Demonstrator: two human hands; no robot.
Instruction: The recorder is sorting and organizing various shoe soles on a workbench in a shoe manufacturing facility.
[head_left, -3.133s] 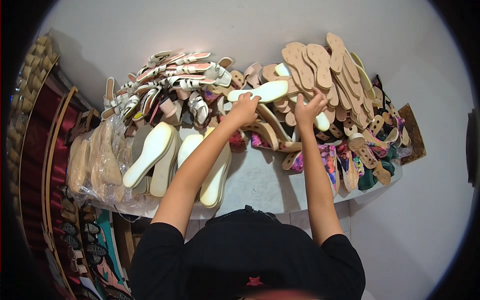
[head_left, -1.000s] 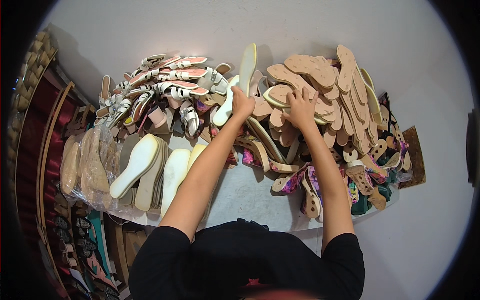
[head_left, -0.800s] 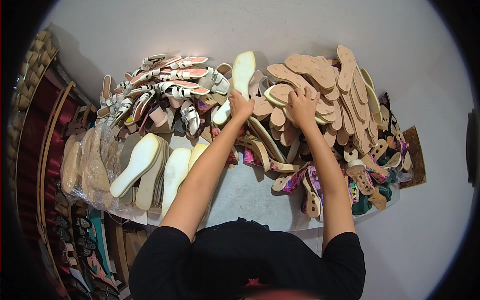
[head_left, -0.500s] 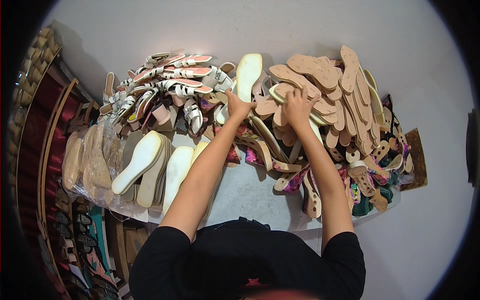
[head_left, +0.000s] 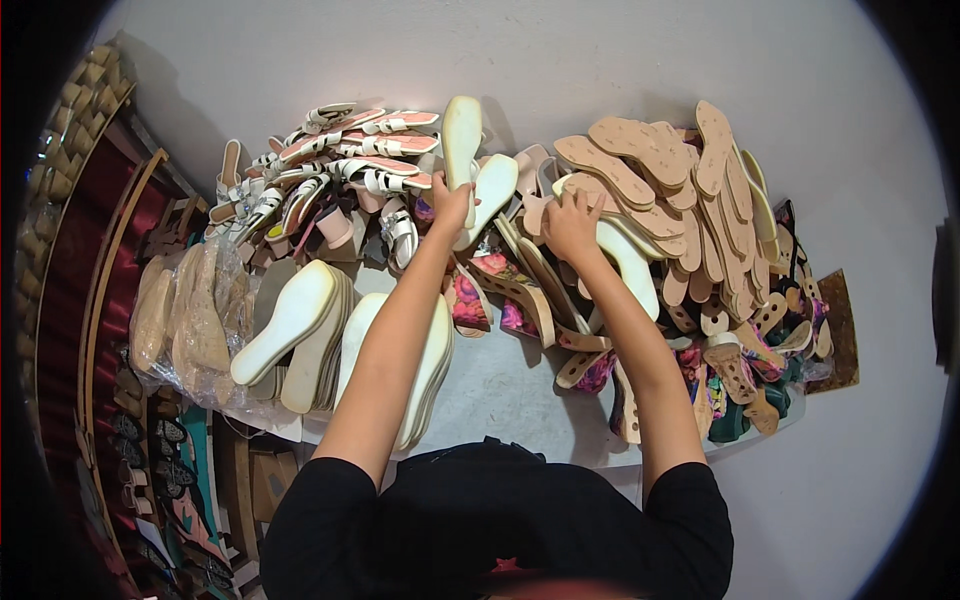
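To the near left of the white-strapped sandal heap [head_left: 370,155], pale wedge soles [head_left: 195,320] are wrapped in clear plastic. In front of the heap, stacked insoles [head_left: 290,315] are laid on the bench [head_left: 500,390]. At the heap's right edge, 1 cream-white insole [head_left: 461,135] is held toe-up by the left hand [head_left: 453,205], its fingers clamped on the lower part. Just beside it, on the side away from the heap, another white insole [head_left: 497,188] is slanted, partly covered. Right of the heap and nearer the body, a floral wedge [head_left: 525,300] is seen. Farther right of the heap, the right hand [head_left: 573,228] is placed at the edge of the tan insole pile [head_left: 690,190]; its fingers are bent and slightly apart, and whether anything is gripped cannot be told. Farthest right of the heap, a brown board [head_left: 838,335] is tilted.
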